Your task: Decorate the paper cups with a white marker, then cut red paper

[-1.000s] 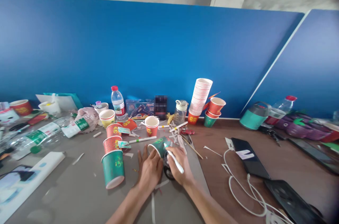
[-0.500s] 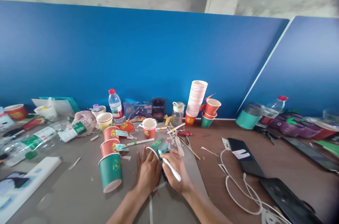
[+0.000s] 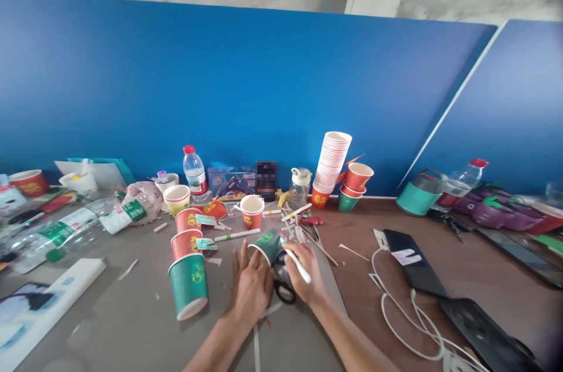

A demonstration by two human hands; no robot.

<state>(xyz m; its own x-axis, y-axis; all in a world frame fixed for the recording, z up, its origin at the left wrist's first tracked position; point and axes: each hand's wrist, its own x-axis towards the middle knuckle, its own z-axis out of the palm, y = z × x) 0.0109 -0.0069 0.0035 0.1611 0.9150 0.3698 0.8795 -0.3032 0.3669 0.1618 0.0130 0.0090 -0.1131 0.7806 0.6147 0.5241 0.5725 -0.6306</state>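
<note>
A green paper cup (image 3: 268, 244) lies on its side on the grey mat, mouth toward me. My left hand (image 3: 250, 284) rests against its rim, fingers stretched flat and holding it in place. My right hand (image 3: 303, 274) grips a white marker (image 3: 298, 266) with its tip against the cup's side. Black scissors (image 3: 284, 290) lie on the mat between my two hands, partly hidden. To the left, three joined cups (image 3: 188, 260), two red and one green, lie in a row.
A tall stack of paper cups (image 3: 332, 163) stands by the blue partition, with water bottles, loose cups, pens and paper scraps around. Phones (image 3: 411, 260) and a white cable (image 3: 409, 325) lie on the brown table at right. Crushed plastic bottles (image 3: 65, 228) lie at left.
My hands stayed on the green cup; the marker tip shifted slightly along its side. The scissors show more between my hands. The camera view swayed a little.
</note>
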